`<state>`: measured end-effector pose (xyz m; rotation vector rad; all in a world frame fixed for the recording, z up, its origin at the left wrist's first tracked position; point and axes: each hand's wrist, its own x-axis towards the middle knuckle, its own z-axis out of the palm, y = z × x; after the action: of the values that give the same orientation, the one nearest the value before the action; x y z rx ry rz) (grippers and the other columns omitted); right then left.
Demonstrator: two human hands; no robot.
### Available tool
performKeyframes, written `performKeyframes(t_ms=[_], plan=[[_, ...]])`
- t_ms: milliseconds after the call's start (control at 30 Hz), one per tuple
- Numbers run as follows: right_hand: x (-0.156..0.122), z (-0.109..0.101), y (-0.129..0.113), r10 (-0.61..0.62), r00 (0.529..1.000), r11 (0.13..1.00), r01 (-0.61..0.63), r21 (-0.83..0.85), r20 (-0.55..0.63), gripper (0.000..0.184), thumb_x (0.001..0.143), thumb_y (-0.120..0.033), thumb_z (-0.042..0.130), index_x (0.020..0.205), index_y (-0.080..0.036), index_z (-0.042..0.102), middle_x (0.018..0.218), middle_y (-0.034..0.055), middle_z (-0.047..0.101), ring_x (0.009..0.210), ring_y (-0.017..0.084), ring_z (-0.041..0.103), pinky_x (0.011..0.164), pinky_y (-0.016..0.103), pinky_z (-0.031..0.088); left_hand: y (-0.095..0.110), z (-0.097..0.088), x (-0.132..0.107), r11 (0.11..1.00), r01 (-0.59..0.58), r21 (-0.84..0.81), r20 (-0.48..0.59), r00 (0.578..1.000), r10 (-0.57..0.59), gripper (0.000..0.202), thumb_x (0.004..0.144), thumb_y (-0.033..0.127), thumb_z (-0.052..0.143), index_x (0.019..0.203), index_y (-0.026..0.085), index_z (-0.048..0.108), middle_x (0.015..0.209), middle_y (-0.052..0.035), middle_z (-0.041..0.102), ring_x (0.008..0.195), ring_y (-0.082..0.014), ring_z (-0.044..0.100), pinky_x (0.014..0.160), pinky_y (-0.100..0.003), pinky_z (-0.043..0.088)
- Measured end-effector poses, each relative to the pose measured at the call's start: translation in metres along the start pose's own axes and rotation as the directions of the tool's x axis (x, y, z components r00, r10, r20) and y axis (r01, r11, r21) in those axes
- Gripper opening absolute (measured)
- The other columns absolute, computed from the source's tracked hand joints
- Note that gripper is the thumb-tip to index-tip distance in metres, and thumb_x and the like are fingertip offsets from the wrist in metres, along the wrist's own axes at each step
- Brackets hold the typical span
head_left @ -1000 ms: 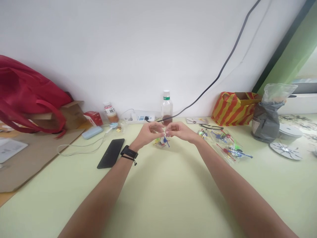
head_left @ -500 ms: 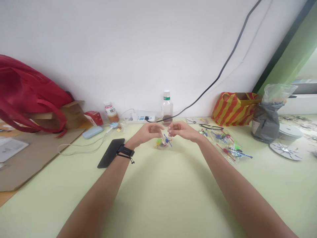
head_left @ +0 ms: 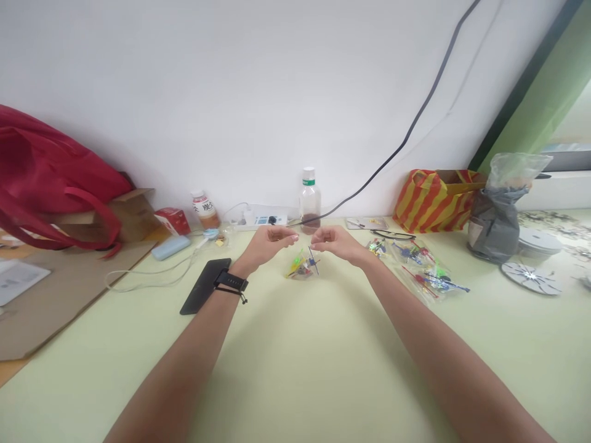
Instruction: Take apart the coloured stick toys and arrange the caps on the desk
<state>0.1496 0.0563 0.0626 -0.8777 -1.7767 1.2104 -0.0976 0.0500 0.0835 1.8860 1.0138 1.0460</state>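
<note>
1. Two hands are up just in front of the clear bottle [head_left: 309,200]. The left hand [head_left: 268,243] is seen at its left-front and the right hand [head_left: 336,241] at its right-front, fingertips turned toward each other with a small gap left between
2. Both hands are held half-curled, thumb brought toward forefinger as for a pinch. Whether anything thin is nipped in either one cannot be told, since nothing is shown clearly between the fingers
3. A small clear packet [head_left: 303,266] of coloured pieces is found straight in front of the bottle, under that gap, on the pale green table [head_left: 314,369]. A blue stick [head_left: 314,261] is poked up from it toward the right fingertips, and contact cannot be made out
4. Forearms are stretched well forward and the hands kept low over the packet, which is judged to keep the tiny pieces within fingertip reach
5. A black wristband [head_left: 231,283] is worn on the left wrist. A dark phone [head_left: 206,284] is laid flat at the bottle's left-front, judged to be set there out of the hands' way
6. More packets [head_left: 422,271] of coloured sticks are spread flat at the bottle's right-front, with a pair of glasses [head_left: 392,234] between them and the bottle
7. Now the writing: a green-and-white band is carried under the bottle's cap, but no word can be read. A shorter drink bottle [head_left: 205,210] to the left bears an orange label with large characters too blurred to be made out, and a white power strip [head_left: 261,218] is set between the two
</note>
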Motion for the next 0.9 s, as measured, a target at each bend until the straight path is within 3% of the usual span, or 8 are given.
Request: performKeyframes(t_ms=[167, 300, 500, 667, 800, 900], plan=[[-0.001, -0.005, -0.009, -0.061, 0.992, 0.995, 0.069, 0.073, -0.108, 0.036, 0.075, -0.049, 0.082, 0.095, -0.020, 0.075, 0.096, 0.0063, 0.075, 0.088, 0.021, 0.067, 0.080, 0.036, 0.054, 0.000, -0.006, 0.000, 0.996, -0.021, -0.090, -0.045, 0.999, 0.017, 0.037, 0.080, 0.044, 0.084, 0.104, 0.017, 0.079, 0.092, -0.0092, 0.079, 0.083, -0.0201, 0.071, 0.081, -0.035, 0.056], [-0.004, -0.010, -0.020, -0.085, 0.986, 0.984, 0.105, 0.142, -0.143, 0.038, 0.074, -0.047, 0.084, 0.102, -0.020, 0.078, 0.085, 0.0053, 0.075, 0.081, 0.022, 0.069, 0.079, 0.039, 0.054, 0.006, -0.011, -0.003, 0.974, -0.051, -0.223, -0.086, 0.996, 0.033, 0.037, 0.080, 0.040, 0.084, 0.107, 0.016, 0.077, 0.091, -0.0111, 0.080, 0.085, -0.0229, 0.074, 0.083, -0.038, 0.058], [-0.003, -0.012, -0.029, -0.111, 0.977, 0.931, 0.166, 0.326, -0.182, 0.024, 0.075, -0.040, 0.081, 0.088, -0.020, 0.081, 0.078, 0.0055, 0.074, 0.076, 0.020, 0.066, 0.073, 0.035, 0.052, 0.015, -0.010, -0.002, 0.907, -0.027, -0.421, -0.092, 0.996, -0.012, 0.023, 0.079, 0.034, 0.083, 0.091, 0.015, 0.082, 0.092, -0.0120, 0.080, 0.086, -0.0230, 0.074, 0.090, -0.039, 0.058], [-0.003, -0.007, -0.030, -0.133, 0.967, 0.952, 0.185, 0.243, -0.216, 0.030, 0.075, -0.043, 0.084, 0.091, -0.018, 0.080, 0.080, 0.0054, 0.074, 0.077, 0.019, 0.065, 0.074, 0.034, 0.051, 0.015, -0.005, -0.001, 0.956, -0.089, -0.279, -0.196, 0.980, 0.035, 0.033, 0.073, 0.035, 0.089, 0.097, 0.015, 0.081, 0.093, -0.0109, 0.080, 0.083, -0.0213, 0.073, 0.085, -0.036, 0.059], [-0.003, -0.006, -0.029, -0.139, 0.958, 0.974, 0.177, 0.138, -0.250, 0.045, 0.069, -0.041, 0.089, 0.108, -0.021, 0.078, 0.077, 0.0006, 0.071, 0.073, 0.016, 0.063, 0.077, 0.034, 0.051, 0.015, -0.005, -0.002, 0.980, -0.112, -0.165, -0.184, 0.979, 0.081, 0.048, 0.073, 0.036, 0.090, 0.116, 0.019, 0.076, 0.090, -0.0077, 0.080, 0.085, -0.0207, 0.073, 0.088, -0.036, 0.058], [-0.002, -0.007, -0.028, -0.113, 0.955, 0.982, 0.149, 0.113, -0.275, 0.041, 0.070, -0.046, 0.088, 0.099, -0.018, 0.079, 0.078, 0.0040, 0.073, 0.071, 0.017, 0.064, 0.072, 0.034, 0.051, 0.015, -0.007, -0.002, 0.991, -0.089, -0.102, -0.163, 0.984, 0.071, 0.041, 0.075, 0.040, 0.088, 0.106, 0.016, 0.079, 0.090, -0.0096, 0.080, 0.082, -0.0209, 0.073, 0.083, -0.036, 0.059]])
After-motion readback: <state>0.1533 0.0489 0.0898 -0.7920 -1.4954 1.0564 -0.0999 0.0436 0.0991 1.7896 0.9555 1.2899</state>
